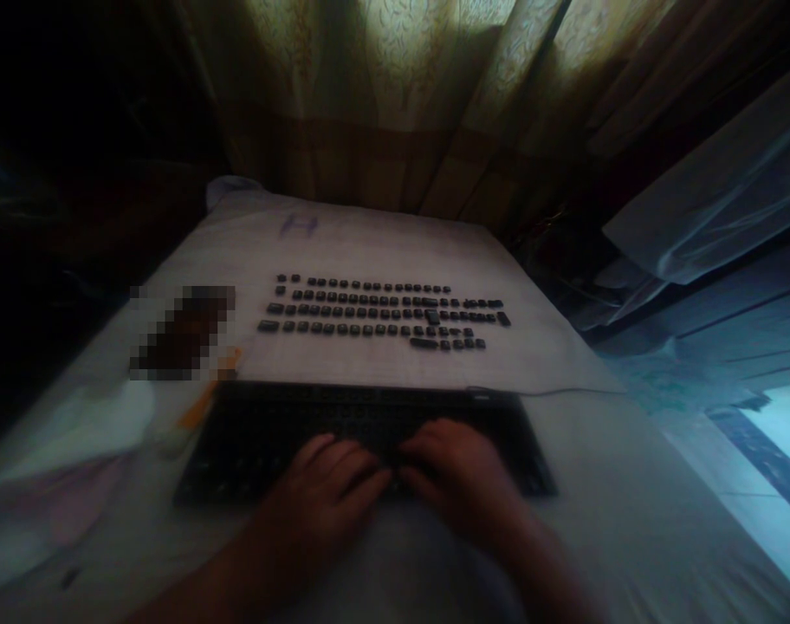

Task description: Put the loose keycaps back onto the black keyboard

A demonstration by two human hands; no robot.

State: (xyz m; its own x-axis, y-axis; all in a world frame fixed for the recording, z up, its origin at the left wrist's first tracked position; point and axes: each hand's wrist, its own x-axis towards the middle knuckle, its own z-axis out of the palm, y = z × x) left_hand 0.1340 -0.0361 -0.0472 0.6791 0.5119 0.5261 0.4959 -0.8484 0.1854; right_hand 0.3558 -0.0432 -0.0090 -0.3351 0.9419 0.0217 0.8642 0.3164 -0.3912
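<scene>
A black keyboard (pixel 265 442) lies flat at the front of the sheet-covered surface. Both hands rest over its middle, fingertips close together. My left hand (pixel 336 481) has its fingers curled and drawn together towards the thumb. On the other side, my right hand (pixel 456 464) is bent over the keyboard with its fingers and thumb closed inward. Whatever sits at the fingertips is hidden by dim light and blur. Behind the keyboard, loose black keycaps (pixel 367 330) are laid out in several rows, a few larger ones among them.
A white cloth (pixel 76 425) and an orange strip (pixel 203 399) lie left of the keyboard, near a pixelated dark object (pixel 184 334). A cable (pixel 564 392) runs off to the right. Curtains (pixel 395 104) hang behind the white sheet (pixel 382 234), which has a purple mark.
</scene>
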